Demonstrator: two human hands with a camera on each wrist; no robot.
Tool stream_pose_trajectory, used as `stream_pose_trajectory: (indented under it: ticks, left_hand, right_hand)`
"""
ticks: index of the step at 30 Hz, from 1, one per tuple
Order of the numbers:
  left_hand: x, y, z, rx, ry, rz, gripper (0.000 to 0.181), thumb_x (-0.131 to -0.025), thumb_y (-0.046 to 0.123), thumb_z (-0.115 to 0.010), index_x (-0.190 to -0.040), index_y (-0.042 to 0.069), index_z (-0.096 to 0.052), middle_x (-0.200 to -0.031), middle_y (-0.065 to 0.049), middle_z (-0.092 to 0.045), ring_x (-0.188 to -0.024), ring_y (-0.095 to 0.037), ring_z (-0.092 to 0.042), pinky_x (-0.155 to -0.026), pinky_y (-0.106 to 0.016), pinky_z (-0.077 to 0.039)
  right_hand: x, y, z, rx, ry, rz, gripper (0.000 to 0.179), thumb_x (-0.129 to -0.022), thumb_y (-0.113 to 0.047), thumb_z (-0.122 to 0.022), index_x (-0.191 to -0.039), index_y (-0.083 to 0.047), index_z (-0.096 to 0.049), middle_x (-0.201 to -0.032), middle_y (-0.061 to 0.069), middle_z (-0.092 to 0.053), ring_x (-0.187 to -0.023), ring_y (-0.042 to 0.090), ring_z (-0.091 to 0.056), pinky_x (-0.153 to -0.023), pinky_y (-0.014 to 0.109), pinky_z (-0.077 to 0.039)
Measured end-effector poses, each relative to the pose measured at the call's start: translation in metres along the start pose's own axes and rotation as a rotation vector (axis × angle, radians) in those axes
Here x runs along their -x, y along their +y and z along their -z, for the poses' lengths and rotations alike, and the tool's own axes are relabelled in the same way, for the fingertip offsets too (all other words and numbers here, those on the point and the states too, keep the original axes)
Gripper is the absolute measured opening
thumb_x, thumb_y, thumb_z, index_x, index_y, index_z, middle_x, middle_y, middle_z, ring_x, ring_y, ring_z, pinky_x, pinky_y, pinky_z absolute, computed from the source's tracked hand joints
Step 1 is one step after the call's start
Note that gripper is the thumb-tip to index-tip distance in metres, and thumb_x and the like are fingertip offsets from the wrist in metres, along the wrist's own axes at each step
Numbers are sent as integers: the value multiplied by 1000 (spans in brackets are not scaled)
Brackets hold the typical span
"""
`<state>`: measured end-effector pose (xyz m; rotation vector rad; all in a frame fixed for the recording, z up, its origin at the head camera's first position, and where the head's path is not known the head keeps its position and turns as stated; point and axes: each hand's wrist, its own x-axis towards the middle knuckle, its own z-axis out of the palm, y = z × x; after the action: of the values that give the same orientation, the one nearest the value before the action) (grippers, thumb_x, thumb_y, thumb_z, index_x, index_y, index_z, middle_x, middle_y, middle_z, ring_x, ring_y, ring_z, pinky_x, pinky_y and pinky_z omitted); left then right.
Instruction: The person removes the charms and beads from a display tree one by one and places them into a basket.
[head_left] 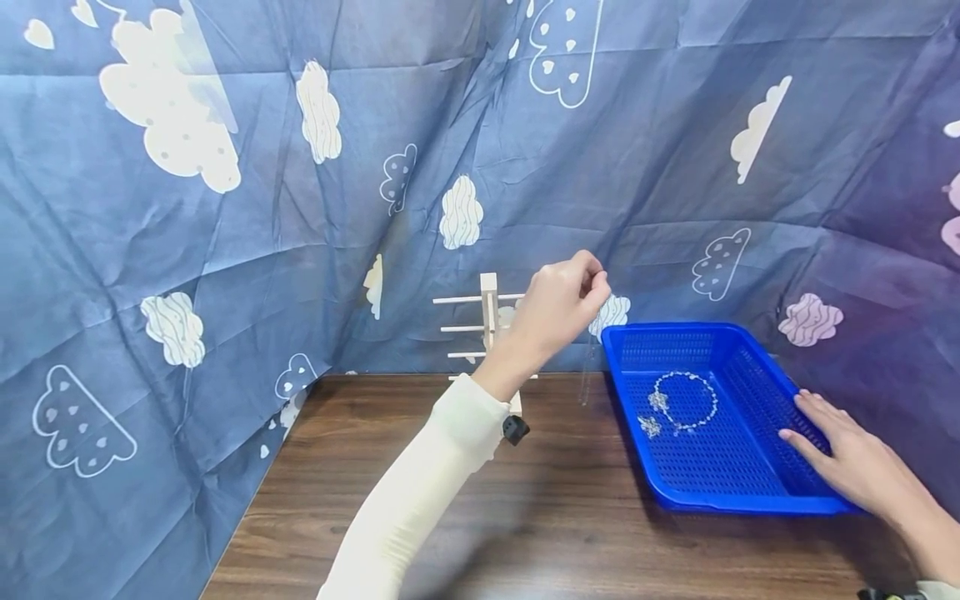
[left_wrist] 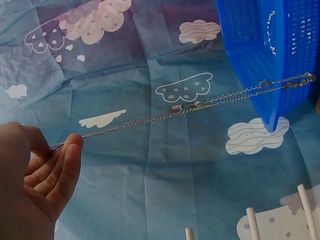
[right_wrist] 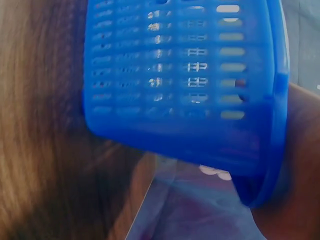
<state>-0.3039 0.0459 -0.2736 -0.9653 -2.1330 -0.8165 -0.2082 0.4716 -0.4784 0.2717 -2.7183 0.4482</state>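
Note:
A thin silver chain necklace (left_wrist: 145, 120) hangs from my left hand (head_left: 561, 302), pinched between thumb and fingertips. In the left wrist view the necklace stretches away from the left hand (left_wrist: 47, 170) as a doubled strand, with small clasp pieces at its far end. The head view shows it only faintly, dangling beside a blue plastic basket (head_left: 738, 502). My right hand (head_left: 855, 454) rests on the basket's right rim, fingers extended and thumb apart. Inside the basket lie a beaded necklace (head_left: 703, 421) in a loop and a small silvery jewelry piece (head_left: 649, 427).
A wooden rack (head_left: 488, 287) with several thin pegs stands at the back of the brown table (head_left: 300, 500), partly hidden by my left forearm. A blue cloth (head_left: 247, 250) with cloud prints hangs behind and at the sides.

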Motion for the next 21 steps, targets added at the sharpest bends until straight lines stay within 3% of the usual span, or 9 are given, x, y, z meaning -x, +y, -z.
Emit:
stream_pose_trajectory:
  ticks: [6,11,14,21]
  left_hand:
    - [-6,8,-8,5,-30,-8,10,-103,11,-60,-98,10,-68,-77,4,-65,-65,-6,-55,-62,-13,-42]
    - [-9,15,-14,20,-79,-4,10,-105,12,-58,-98,11,-65,-77,5,-62,-62,-5,-53,-61,-14,-41]
    - [-12,20,-17,9,-87,-16,10,-105,13,-58,-98,11,-65,-76,5,-61,-62,-5,-53,-60,-14,-42]
    - [-19,31,-27,-9,-115,-45,12,-105,12,-57,-96,12,-64,-76,5,-60,-61,-6,-51,-58,-14,-41]
  right_hand:
    - [8,8,-3,-56,-50,-5,74,-110,-27,-58,-158,18,-26,-168,42,-14,-166,37,10,-130,29,22]
    - [9,10,-5,-84,-66,46,68,-112,-22,-53,-155,24,-26,-167,44,-11,-165,24,20,-125,17,25]
    - [9,11,-5,-83,-47,79,64,-112,-18,-51,-153,25,-29,-167,44,-14,-165,15,20,-124,15,24]
    - [9,8,-7,-71,-24,117,58,-113,-14,-47,-151,26,-32,-163,46,-22,-166,15,17,-127,18,23]
